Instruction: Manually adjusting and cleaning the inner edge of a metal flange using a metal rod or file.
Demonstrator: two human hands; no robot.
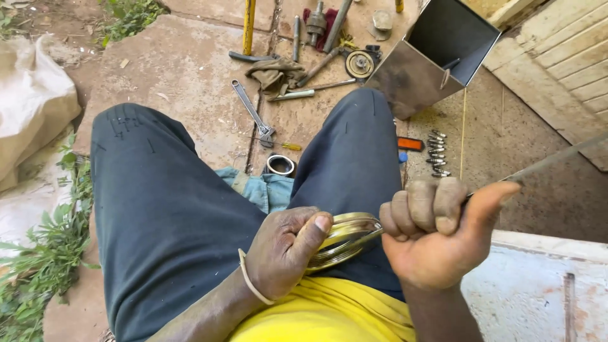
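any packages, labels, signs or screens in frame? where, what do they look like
No labels, signs or screens.
Metal box: top right on the ground, open, tilted, grey steel, dark inside.
Sack: left edge, pale beige, crumpled.
Small flat orange item: beside right knee; kind unclear.

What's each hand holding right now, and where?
Left hand grips the brass rings at their edge; right hand fists a thin metal rod at its near end.

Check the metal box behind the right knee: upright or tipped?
Tipped. The metal box leans on one corner edge, its open mouth facing up toward the camera, with a dark interior showing.
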